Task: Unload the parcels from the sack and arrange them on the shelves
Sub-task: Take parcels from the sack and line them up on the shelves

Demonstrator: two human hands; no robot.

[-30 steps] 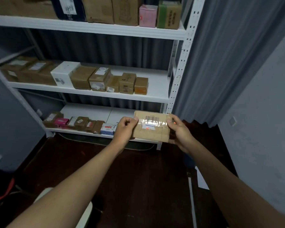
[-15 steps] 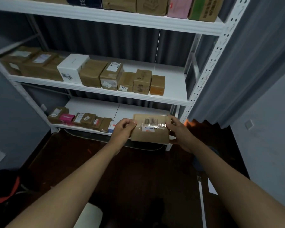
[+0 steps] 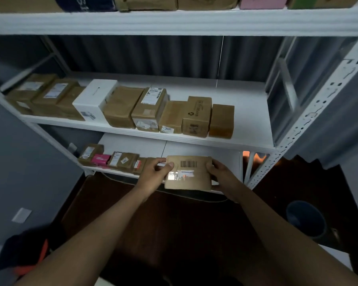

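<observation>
a flat brown parcel (image 3: 188, 173) with a barcode and a shiny strip of tape is held out in front of the bottom shelf (image 3: 132, 144), at its front edge. the left hand (image 3: 153, 176) has its grip clamped on the parcel's left edge, thumb on top, and the right hand (image 3: 221, 176) has its grip clamped on the right edge. the bottom shelf is white and carries a row of small boxes along its front left, one of them a pink box (image 3: 100, 159). the middle shelf (image 3: 246, 112), also white, holds a line of brown cartons with a white box (image 3: 94, 99) among them; its right end is bare. the top shelf (image 3: 174, 22) carries more boxes, cut off by the frame. the rack has white perforated posts (image 3: 310, 120). behind it hangs a grey pleated curtain (image 3: 153, 54). the floor (image 3: 174, 219) is dark brown, and a dark round bin (image 3: 305, 218) stands on it at the right.
</observation>
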